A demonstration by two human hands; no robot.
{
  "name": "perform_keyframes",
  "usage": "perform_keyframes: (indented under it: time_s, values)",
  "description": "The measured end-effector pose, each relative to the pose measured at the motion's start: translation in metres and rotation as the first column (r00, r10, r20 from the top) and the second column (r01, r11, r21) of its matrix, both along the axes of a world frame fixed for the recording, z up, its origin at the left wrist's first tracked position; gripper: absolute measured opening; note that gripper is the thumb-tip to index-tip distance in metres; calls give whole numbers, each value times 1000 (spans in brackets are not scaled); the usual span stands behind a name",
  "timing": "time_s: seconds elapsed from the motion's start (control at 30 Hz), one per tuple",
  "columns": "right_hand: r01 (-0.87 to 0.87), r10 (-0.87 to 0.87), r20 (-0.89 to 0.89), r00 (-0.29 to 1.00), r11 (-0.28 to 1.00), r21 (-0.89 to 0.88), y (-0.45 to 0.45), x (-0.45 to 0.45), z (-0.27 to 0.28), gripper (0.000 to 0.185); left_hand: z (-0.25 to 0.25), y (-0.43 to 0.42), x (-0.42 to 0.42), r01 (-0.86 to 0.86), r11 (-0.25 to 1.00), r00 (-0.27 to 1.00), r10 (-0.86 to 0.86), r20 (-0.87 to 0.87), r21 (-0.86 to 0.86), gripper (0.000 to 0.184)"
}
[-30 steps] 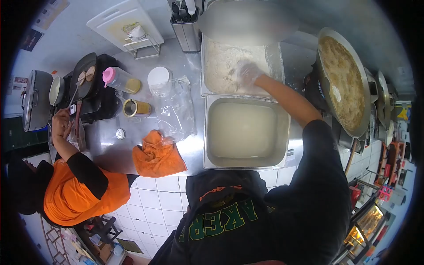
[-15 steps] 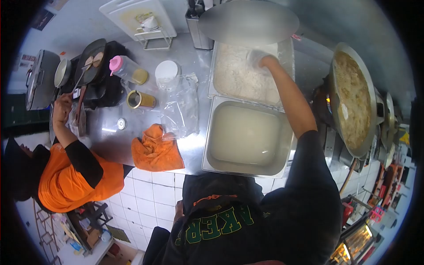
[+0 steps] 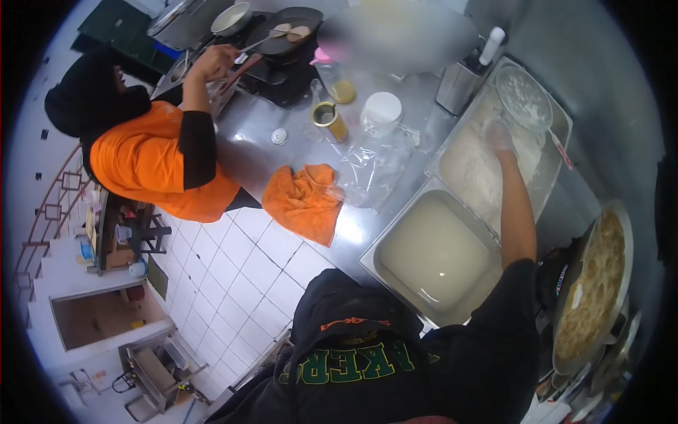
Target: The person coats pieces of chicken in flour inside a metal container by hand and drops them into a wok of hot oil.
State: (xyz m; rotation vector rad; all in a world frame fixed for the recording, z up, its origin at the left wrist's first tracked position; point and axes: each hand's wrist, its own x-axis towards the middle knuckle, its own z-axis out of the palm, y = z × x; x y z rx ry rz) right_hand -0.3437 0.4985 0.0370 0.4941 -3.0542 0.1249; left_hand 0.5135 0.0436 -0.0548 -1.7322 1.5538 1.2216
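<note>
My right hand [image 3: 498, 134], seemingly in a thin clear plastic glove, reaches into a metal tray [image 3: 439, 157] of pale flour [image 3: 470, 166]. Its fingers are pale and smeared against the flour, so their shape and anything in them stay unclear. A round mesh strainer [image 3: 524, 99] dusted with flour lies at the tray's far end, just beyond the hand. Nearer my body, a second metal tray [image 3: 369, 260] holds a cloudy whitish liquid [image 3: 434, 247]. My left hand is out of sight.
A large pan of bubbling oil [image 3: 592, 297] stands at the right. Leftward are a clear plastic bag [image 3: 374, 169], an orange cloth [image 3: 304, 205], a white-lidded container [image 3: 382, 107] and an open can [image 3: 330, 121]. A co-worker in orange [image 3: 145, 159] holds a utensil over a frying pan [image 3: 288, 32].
My view has swung left, tilting the scene and bringing the strainer into sight. My right hand remains in the flour tray. The bit of my left hand seen earlier is gone from view.
</note>
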Motion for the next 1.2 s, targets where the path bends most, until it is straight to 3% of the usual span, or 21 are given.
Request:
perform_keyframes:
  time_s: [0.13,0.2,0.23,0.3,0.33,0.37,0.43,0.47,0.53,0.6,0.7,0.73,0.87,0.93,1.0,1.07,1.13,1.2]
  values:
    - [-58,60,-23,998,995,82,26,37,4,27,-22,4,-5,18,999,999,-17,-46,28,36]
    - [-56,48,-66,997,991,-125,31,71,23,26,-33,-1,-8,30,999,996,-27,-81,33,36]
    - [-47,38,-80,996,992,-117,27,72,21,26,-38,-5,-14,53,998,994,-48,-96,44,36]
    - [-263,298,-122,947,935,240,60,88,-21,25,-47,-23,-18,103,993,986,-96,-133,50,36]
    - [-109,115,-65,991,990,92,24,146,46,23,-57,-38,-16,140,988,981,-131,-142,58,36]
    - [18,-16,54,998,999,-37,20,171,69,24,-62,-54,-22,187,980,971,-174,-162,63,36]
    - [86,-139,-123,983,927,-364,40,204,88,29,-74,-78,-37,283,955,946,-264,-187,83,37]
    - [108,-113,-132,985,993,-46,39,221,137,29,-80,-89,-44,326,941,933,-303,-197,96,37]
    - [87,-134,-621,773,991,-105,81,233,171,34,-87,-108,-52,386,916,911,-360,-203,109,37]
    - [494,-515,-325,793,856,-151,38,313,320,41,-95,-120,-54,406,907,901,-378,-211,109,37]
    - [553,-504,-324,800,830,75,148,314,349,53,-100,-131,-48,402,910,901,-373,-222,105,37]
    - [571,-524,-243,816,796,203,182,310,351,56,-108,-135,-43,399,911,901,-369,-227,103,37]
    - [672,-636,-220,740,716,191,191,327,388,60,-110,-143,-35,409,907,892,-375,-252,98,37]
    - [641,-605,-324,727,768,4,176,325,388,60,-114,-150,-24,426,901,879,-389,-275,88,38]
    - [582,-567,-282,774,813,-37,128,323,390,51,-111,-157,-15,447,891,862,-408,-301,75,38]
    - [605,-586,-481,652,785,-136,77,302,368,52,-108,-166,-8,458,887,845,-415,-337,56,38]
    - [512,-589,-388,709,808,-290,19,291,356,59,-107,-173,0,465,885,828,-421,-370,34,38]
    - [371,-459,-489,742,888,-271,-2,248,305,60,-100,-181,9,461,887,812,-417,-408,11,38]
